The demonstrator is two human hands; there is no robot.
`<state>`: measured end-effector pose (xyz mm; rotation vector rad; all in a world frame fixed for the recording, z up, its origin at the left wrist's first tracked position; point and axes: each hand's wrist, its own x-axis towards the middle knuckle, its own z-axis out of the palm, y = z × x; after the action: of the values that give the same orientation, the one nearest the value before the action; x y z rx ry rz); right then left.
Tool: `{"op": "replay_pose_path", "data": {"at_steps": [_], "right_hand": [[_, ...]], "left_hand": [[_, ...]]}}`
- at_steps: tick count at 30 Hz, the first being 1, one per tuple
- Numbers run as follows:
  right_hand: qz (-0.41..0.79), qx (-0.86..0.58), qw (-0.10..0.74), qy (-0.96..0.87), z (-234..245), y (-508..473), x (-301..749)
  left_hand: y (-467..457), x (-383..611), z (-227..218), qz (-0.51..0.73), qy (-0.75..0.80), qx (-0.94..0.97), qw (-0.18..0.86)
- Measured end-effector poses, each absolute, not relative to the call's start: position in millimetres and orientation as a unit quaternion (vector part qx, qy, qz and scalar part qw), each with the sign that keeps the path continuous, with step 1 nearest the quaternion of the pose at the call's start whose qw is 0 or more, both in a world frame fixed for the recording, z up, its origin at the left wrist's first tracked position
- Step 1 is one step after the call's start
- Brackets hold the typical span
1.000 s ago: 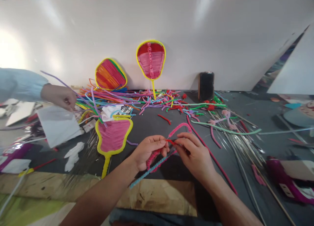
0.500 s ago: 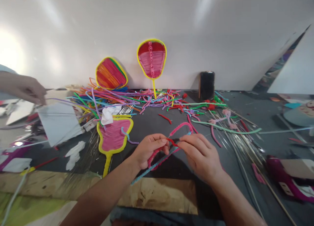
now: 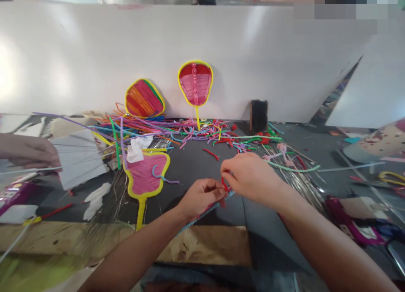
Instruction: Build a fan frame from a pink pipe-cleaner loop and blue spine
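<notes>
Near the front of the dark table, my left hand (image 3: 204, 199) pinches red and blue pipe cleaners between thumb and fingers. A light blue pipe cleaner (image 3: 199, 219) slants down to the left below that hand. Just above and to the right, my right hand (image 3: 249, 176) is closed on the upper end of a short red pipe cleaner (image 3: 224, 185), which bends where the two hands meet. Most of the pink part is hidden behind my fingers. Left of my hands lies a pink fan shape with a yellow rim (image 3: 147, 176), and a blue-purple curl rests on its edge.
Against the white board (image 3: 142, 43) stand a striped fan (image 3: 144, 98), a pink-and-red fan (image 3: 195, 83) and a phone (image 3: 258, 116). Loose pipe cleaners (image 3: 202, 133) lie before them. A co-worker's hand (image 3: 34, 152) is at the left, purple glue guns (image 3: 354, 224) at both sides.
My right hand has risen and turned over, pulling the red pipe cleaner upward. The pink loop between my hands has dropped from sight. The co-worker's hand has moved lower.
</notes>
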<state>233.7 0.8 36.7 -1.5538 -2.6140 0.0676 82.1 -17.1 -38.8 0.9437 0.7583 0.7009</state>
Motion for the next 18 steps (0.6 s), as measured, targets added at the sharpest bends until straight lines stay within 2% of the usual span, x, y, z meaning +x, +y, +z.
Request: {"op": "replay_pose_path", "data": {"at_steps": [2,4,9,10,13,15,18], "right_hand": [[0.039,-0.524,-0.013,-0.851,40,8,230],[0.045,-0.514,0.0,-0.857,43,12,231],[0.034,-0.518,0.3,-0.8,45,-4,253],[0.063,-0.544,0.321,-0.773,42,-9,258],[0.253,-0.543,0.286,-0.747,19,-21,266],[0.388,-0.519,0.315,-0.693,-2,-22,263],[0.525,-0.486,0.382,-0.585,-26,-21,253]], "left_hand": [[-19,82,-37,0.324,0.353,0.456,0.75],[-19,81,-36,0.334,0.356,0.459,0.742],[-11,73,-31,0.384,0.373,0.374,0.757],[-9,72,-30,0.392,0.374,0.357,0.761],[-7,71,-28,0.4,0.361,0.336,0.772],[-8,72,-29,0.393,0.347,0.35,0.776],[-12,76,-31,0.377,0.339,0.385,0.771]]}}
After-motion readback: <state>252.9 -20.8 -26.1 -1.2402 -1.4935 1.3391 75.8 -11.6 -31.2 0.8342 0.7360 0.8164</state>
